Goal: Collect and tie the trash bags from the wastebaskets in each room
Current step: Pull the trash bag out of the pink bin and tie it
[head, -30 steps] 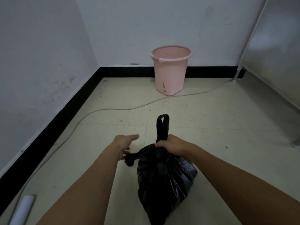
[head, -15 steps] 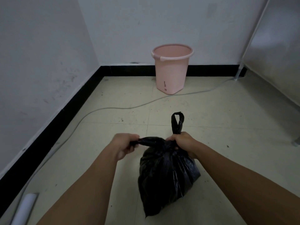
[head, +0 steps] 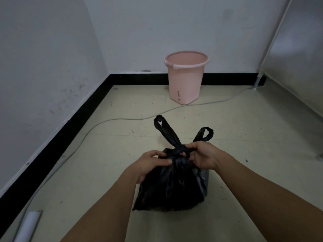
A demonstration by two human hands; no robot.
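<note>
Pinching the crossed handles of a black trash bag [head: 173, 182] at the frame's six o'clock, the left hand [head: 150, 165] and right hand [head: 205, 157] clamp soft, slippery, seemingly light film, best gripped just beside the knot [head: 180, 150], pink wastebasket [head: 186, 75] at twelve.

the bag [head: 172, 186] sits on the floor [head: 244, 137] in front of the person, the left hand [head: 150, 165] at its left side and the right hand [head: 204, 156] at its right, both at the knot on top. two loops stick up behind the knot. the bin [head: 185, 79] stands farther back against the far wall, well apart from the bag. a cable [head: 108, 121] runs across the floor between bag and bin. a tube [head: 28, 226] lies near the left wall.
</note>
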